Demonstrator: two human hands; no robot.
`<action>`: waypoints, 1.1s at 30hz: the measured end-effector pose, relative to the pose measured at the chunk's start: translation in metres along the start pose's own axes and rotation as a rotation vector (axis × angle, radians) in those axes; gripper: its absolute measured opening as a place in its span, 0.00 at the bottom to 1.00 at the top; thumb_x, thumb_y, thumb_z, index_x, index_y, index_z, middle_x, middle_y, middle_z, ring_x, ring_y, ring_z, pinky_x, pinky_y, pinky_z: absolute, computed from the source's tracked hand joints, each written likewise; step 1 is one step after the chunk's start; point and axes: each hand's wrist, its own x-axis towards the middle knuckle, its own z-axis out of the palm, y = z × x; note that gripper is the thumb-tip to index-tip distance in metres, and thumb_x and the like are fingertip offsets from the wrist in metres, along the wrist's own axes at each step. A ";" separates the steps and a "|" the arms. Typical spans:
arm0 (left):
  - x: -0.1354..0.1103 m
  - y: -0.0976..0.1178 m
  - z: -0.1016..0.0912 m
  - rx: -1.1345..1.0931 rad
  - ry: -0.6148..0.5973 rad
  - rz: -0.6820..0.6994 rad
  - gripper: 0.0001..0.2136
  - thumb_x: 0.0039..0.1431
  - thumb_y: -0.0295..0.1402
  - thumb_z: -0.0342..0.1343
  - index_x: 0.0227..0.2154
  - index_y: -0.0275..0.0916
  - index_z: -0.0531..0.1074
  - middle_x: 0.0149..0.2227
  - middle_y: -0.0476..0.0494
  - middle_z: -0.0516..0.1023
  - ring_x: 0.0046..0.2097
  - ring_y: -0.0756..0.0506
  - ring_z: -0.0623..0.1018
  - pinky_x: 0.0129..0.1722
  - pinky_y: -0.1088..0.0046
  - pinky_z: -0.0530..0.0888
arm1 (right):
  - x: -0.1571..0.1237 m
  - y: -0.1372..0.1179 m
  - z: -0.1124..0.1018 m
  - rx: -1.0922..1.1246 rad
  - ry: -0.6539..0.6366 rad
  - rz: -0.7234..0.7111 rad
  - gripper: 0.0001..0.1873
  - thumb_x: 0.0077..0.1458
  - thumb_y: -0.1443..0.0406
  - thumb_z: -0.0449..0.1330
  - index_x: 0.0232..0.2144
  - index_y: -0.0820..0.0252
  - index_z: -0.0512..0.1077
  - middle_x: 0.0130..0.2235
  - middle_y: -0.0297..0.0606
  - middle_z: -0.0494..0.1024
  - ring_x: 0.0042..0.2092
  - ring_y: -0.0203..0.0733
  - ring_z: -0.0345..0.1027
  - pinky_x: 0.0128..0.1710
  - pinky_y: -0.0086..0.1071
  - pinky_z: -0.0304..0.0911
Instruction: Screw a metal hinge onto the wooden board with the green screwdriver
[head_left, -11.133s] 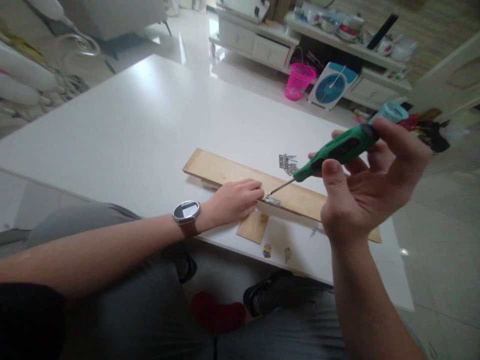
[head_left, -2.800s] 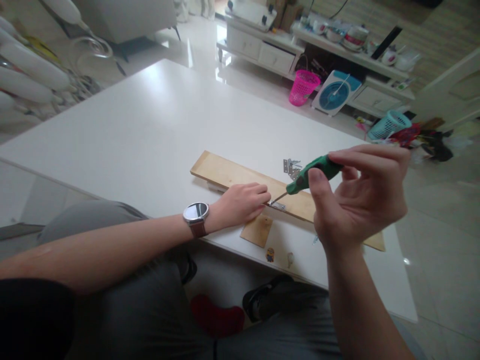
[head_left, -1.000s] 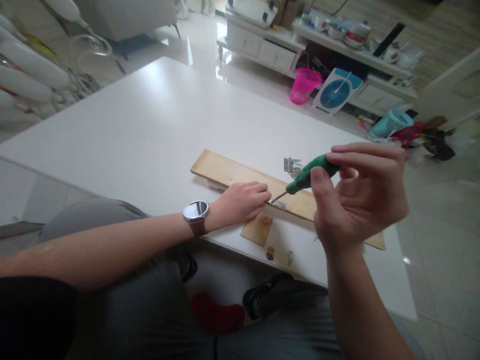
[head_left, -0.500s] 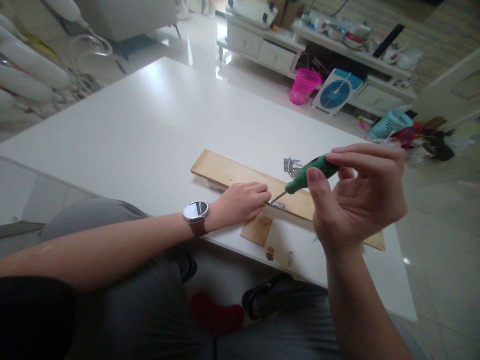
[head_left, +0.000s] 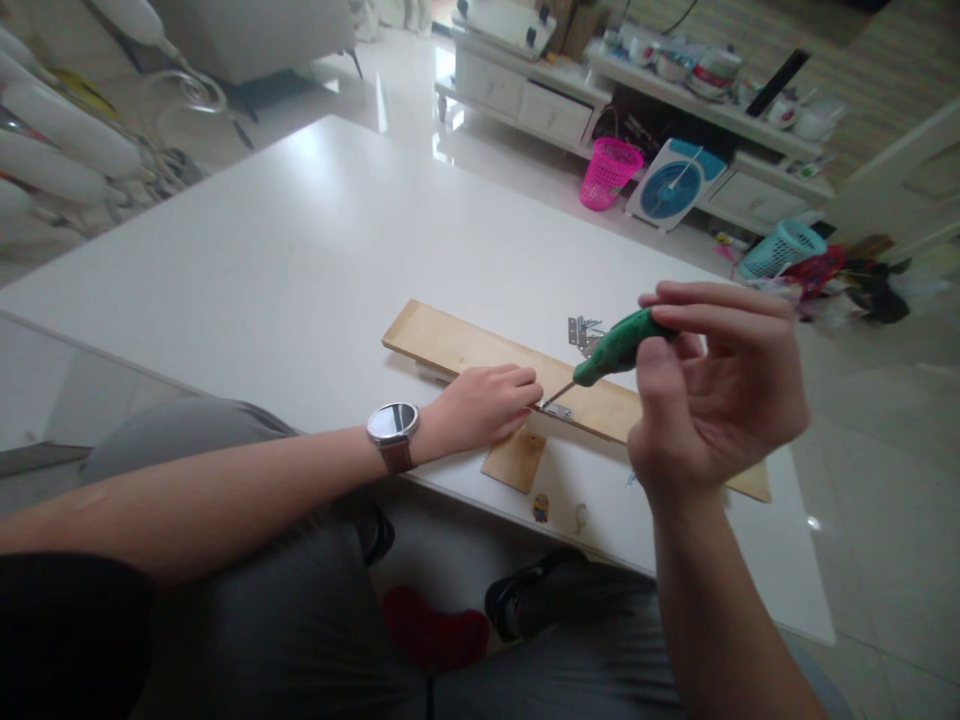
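My right hand [head_left: 720,390] grips a green-handled screwdriver [head_left: 619,345], its shaft slanting down left to a small metal hinge [head_left: 556,410] at the near edge of a long wooden board [head_left: 465,345]. Beside the hinge, my left hand [head_left: 491,402] is closed with its fingertips pressed at the board's edge. What those fingertips pinch is hidden. Just below them lies a short wooden piece [head_left: 516,462]. More metal hinges [head_left: 581,332] lie behind the board, partly covered by the screwdriver.
The white table [head_left: 247,260] carries the work. Near its front edge lie a small yellow cartoon figure [head_left: 541,507] and a small pale item [head_left: 581,517]. A pink basket [head_left: 609,172] and a blue-and-white fan [head_left: 671,185] stand on the floor beyond.
My right thumb and fingers have shifted on the screwdriver handle, and the handle has turned slightly. My left hand and the board have stayed in place.
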 end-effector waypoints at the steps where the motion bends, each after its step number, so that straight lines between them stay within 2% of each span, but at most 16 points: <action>1: 0.000 0.000 0.000 0.000 -0.004 0.002 0.05 0.74 0.29 0.54 0.42 0.39 0.75 0.46 0.42 0.82 0.46 0.43 0.80 0.40 0.65 0.72 | -0.001 0.000 0.001 0.027 -0.012 0.008 0.09 0.69 0.63 0.61 0.48 0.48 0.78 0.48 0.40 0.82 0.51 0.52 0.81 0.48 0.56 0.82; 3: 0.000 0.000 -0.001 -0.001 -0.007 0.000 0.05 0.74 0.29 0.54 0.42 0.39 0.75 0.46 0.42 0.81 0.46 0.42 0.80 0.40 0.65 0.72 | -0.002 0.001 0.002 0.086 -0.027 0.011 0.12 0.69 0.65 0.59 0.51 0.47 0.78 0.51 0.41 0.82 0.52 0.52 0.82 0.49 0.56 0.82; 5: 0.000 0.000 -0.001 -0.003 -0.003 -0.003 0.05 0.74 0.29 0.54 0.42 0.39 0.75 0.46 0.42 0.81 0.46 0.42 0.80 0.40 0.65 0.72 | -0.002 0.002 0.002 0.103 -0.027 -0.004 0.12 0.67 0.66 0.62 0.51 0.48 0.78 0.50 0.41 0.82 0.52 0.50 0.81 0.49 0.52 0.82; 9: 0.000 0.001 0.000 -0.005 0.010 0.001 0.05 0.74 0.29 0.54 0.42 0.39 0.75 0.46 0.42 0.81 0.45 0.43 0.79 0.40 0.66 0.72 | 0.000 0.004 -0.001 0.002 0.015 -0.028 0.11 0.61 0.64 0.71 0.47 0.48 0.80 0.45 0.37 0.79 0.49 0.48 0.78 0.49 0.49 0.80; 12: 0.000 0.000 0.001 0.001 0.016 0.002 0.05 0.74 0.28 0.54 0.42 0.40 0.75 0.45 0.42 0.81 0.45 0.43 0.79 0.40 0.66 0.72 | -0.001 0.005 0.000 0.043 0.019 -0.028 0.10 0.64 0.62 0.67 0.48 0.49 0.80 0.46 0.39 0.81 0.49 0.50 0.80 0.47 0.51 0.80; 16: 0.000 0.000 0.001 0.010 0.014 0.004 0.05 0.74 0.28 0.54 0.42 0.39 0.75 0.45 0.42 0.81 0.45 0.43 0.79 0.40 0.66 0.72 | -0.002 0.006 0.003 0.158 -0.001 -0.005 0.13 0.66 0.66 0.62 0.51 0.51 0.80 0.50 0.41 0.83 0.51 0.50 0.81 0.46 0.51 0.80; 21: 0.000 0.000 0.001 0.008 0.012 0.001 0.05 0.74 0.29 0.54 0.42 0.39 0.75 0.46 0.43 0.81 0.45 0.43 0.79 0.41 0.66 0.72 | 0.002 0.004 0.001 0.018 0.056 -0.052 0.13 0.56 0.67 0.74 0.45 0.52 0.82 0.42 0.37 0.81 0.45 0.45 0.77 0.41 0.43 0.75; 24: 0.000 0.000 0.000 0.014 0.004 -0.002 0.05 0.74 0.29 0.55 0.43 0.39 0.75 0.46 0.43 0.81 0.45 0.43 0.80 0.40 0.65 0.72 | 0.001 0.002 0.000 0.044 0.038 -0.011 0.10 0.62 0.63 0.69 0.47 0.50 0.83 0.45 0.38 0.82 0.48 0.49 0.79 0.45 0.48 0.78; 27: 0.000 0.001 -0.001 0.022 0.004 0.001 0.04 0.74 0.29 0.55 0.43 0.39 0.75 0.46 0.43 0.81 0.46 0.43 0.80 0.39 0.65 0.72 | -0.003 0.001 0.002 0.140 -0.006 0.047 0.15 0.66 0.64 0.61 0.51 0.50 0.83 0.51 0.40 0.84 0.53 0.53 0.80 0.50 0.55 0.81; 30: 0.000 0.001 -0.002 0.023 0.010 0.000 0.05 0.74 0.29 0.54 0.43 0.39 0.75 0.46 0.43 0.82 0.46 0.43 0.80 0.39 0.66 0.71 | -0.004 0.002 0.003 0.189 -0.011 0.052 0.17 0.64 0.67 0.62 0.52 0.52 0.83 0.52 0.41 0.84 0.53 0.54 0.81 0.49 0.55 0.81; 33: 0.000 0.001 -0.002 0.010 0.012 0.001 0.05 0.74 0.29 0.54 0.42 0.39 0.75 0.46 0.43 0.82 0.45 0.43 0.79 0.40 0.66 0.72 | -0.002 0.004 0.001 0.107 0.001 0.002 0.16 0.61 0.67 0.68 0.51 0.50 0.83 0.47 0.40 0.83 0.49 0.50 0.79 0.43 0.49 0.79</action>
